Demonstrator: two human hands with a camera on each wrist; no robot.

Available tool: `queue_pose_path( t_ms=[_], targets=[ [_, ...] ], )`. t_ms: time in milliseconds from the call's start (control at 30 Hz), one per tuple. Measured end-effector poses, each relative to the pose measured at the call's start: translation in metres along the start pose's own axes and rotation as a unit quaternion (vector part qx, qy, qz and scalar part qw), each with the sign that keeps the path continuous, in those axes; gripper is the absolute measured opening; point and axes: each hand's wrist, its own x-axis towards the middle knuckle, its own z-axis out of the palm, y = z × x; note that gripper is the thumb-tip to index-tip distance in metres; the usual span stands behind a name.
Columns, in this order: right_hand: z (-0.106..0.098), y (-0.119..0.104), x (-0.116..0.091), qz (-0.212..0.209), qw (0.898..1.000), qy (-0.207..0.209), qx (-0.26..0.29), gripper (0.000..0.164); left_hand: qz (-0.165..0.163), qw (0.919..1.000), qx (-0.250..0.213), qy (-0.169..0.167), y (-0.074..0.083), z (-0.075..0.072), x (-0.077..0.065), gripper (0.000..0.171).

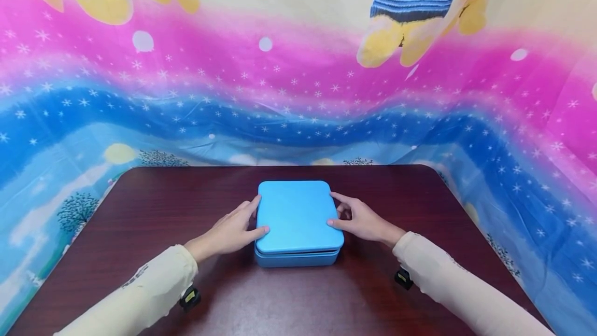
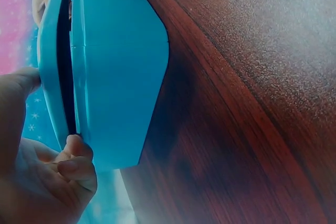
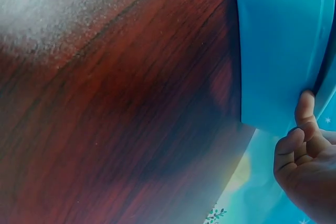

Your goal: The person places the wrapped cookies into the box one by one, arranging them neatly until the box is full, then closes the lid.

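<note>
A blue square box (image 1: 296,260) stands near the middle of the table, and its blue lid (image 1: 298,217) sits on it with a dark gap along the near edge. At the left side my left hand (image 1: 233,228) holds the lid, thumb on its edge; in the left wrist view curled fingers (image 2: 77,167) touch its rim by the gap. From the right side my right hand (image 1: 363,220) holds the lid, thumb on its near right edge and forefinger near the far corner. A fingertip reaches the gap in the right wrist view. The inside of the box is hidden.
The dark red-brown wooden table (image 1: 154,211) extends around the box on all sides. Behind it and along both sides hangs a printed cloth (image 1: 298,87) with snowflakes and cartoon figures. A small black device (image 1: 190,298) sits under the left sleeve, another under the right.
</note>
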Motion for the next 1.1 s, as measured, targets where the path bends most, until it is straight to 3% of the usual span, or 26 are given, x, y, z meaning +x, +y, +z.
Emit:
queue_pose_path(
  t_ms=[333, 733, 1100],
  targets=[
    [0.0039, -0.0061, -0.0022, 0.009, 1.0, 0.0, -0.017, 0.084, -0.003, 0.9997, -0.017, -0.018, 0.0009, -0.0009, -0.0048, 0.09],
    [0.0053, -0.0078, -0.0041, 0.016, 0.999, -0.003, -0.041, 0.087, -0.002, 0.9997, -0.022, -0.014, 0.0004, -0.001, -0.0034, 0.09],
    [0.0077, -0.0048, -0.007, 0.015, 0.999, -0.005, -0.031, 0.086, -0.003, 0.9998, -0.019, -0.008, 0.0009, 0.0015, -0.001, 0.089]
  ],
)
